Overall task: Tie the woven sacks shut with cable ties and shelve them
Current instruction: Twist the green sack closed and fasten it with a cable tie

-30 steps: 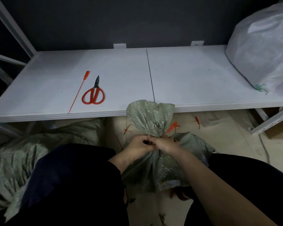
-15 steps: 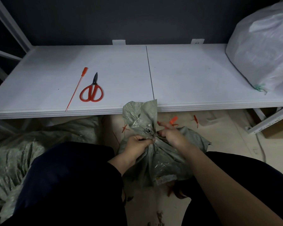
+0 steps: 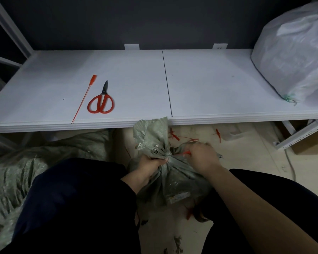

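While the left hand (image 3: 151, 165) clenches the gathered neck of the green woven sack (image 3: 173, 184), which stands on the floor between the person's knees, just in front of the shelf (image 3: 228, 85) edge, the right hand (image 3: 202, 156) has its fingers curled on a red cable tie (image 3: 186, 153) at the right side of that neck. Most of the tie is hidden by fabric and fingers, so I cannot tell if its tail is already through the head.

I think the main danger is at the neck. If the left hand loosens, the stiff woven folds can spring open and the loop will catch only part of them. The thin tail can also slip out of the right fingers under a hard pull, and a loop that sits too high may slide off over the flared mouth.

Around them, from the left: a second green sack (image 3: 26, 171) lies on the floor, partly under the shelf. On the shelf there is a spare cable tie (image 3: 84, 99) with red scissors (image 3: 100, 103) just beside it. At the far right a white sack (image 3: 292, 52) fills that end of the shelf. Red cut pieces (image 3: 218, 135) lie on the floor behind the hands.

For shelving, the sack's mouth reaches up to the shelf edge, so I judge it must come toward the person first. The scissors and spare tie lie in the way on the left.
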